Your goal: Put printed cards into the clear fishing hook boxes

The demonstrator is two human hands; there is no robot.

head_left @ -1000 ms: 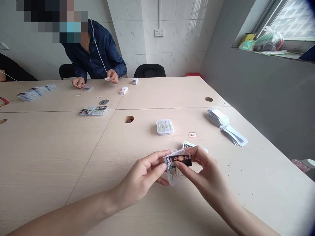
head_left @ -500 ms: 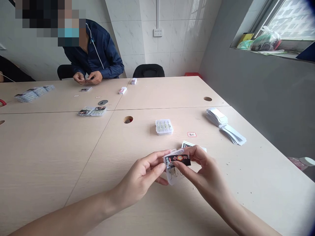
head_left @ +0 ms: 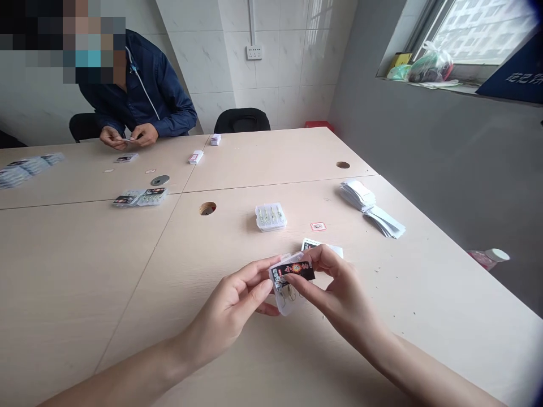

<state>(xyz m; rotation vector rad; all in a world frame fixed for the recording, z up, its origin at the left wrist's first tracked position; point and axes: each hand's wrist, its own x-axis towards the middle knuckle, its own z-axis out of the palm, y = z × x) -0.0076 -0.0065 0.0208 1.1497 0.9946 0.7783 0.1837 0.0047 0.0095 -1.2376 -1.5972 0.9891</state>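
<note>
My left hand (head_left: pixel 237 299) grips a small clear plastic box (head_left: pixel 285 307) by its left side, tilted above the table. Metal fish hooks show inside the box. With thumb and fingers, my right hand (head_left: pixel 339 282) pinches a black printed label (head_left: pixel 296 270) that lies against the upper part of the box. Whether the label is stuck down cannot be told. Just behind my right fingers lie printed cards (head_left: pixel 335 249), partly hidden. Farther back on the table sits another clear box of hooks (head_left: pixel 270 217).
A small red-edged sticker (head_left: pixel 318 226) and a fanned stack of white papers (head_left: pixel 358 195) lie to the right. Labelled boxes (head_left: pixel 139 197) stand at left. Across the table (head_left: pixel 169 316), a co-worker (head_left: pixel 159 85) handles a small item. A cable hole (head_left: pixel 207 208) opens mid-table.
The camera view has turned slightly right, so everything appears farther left. Both hands keep nearly the same hold on the box and label. The co-worker's hands have shifted slightly.
</note>
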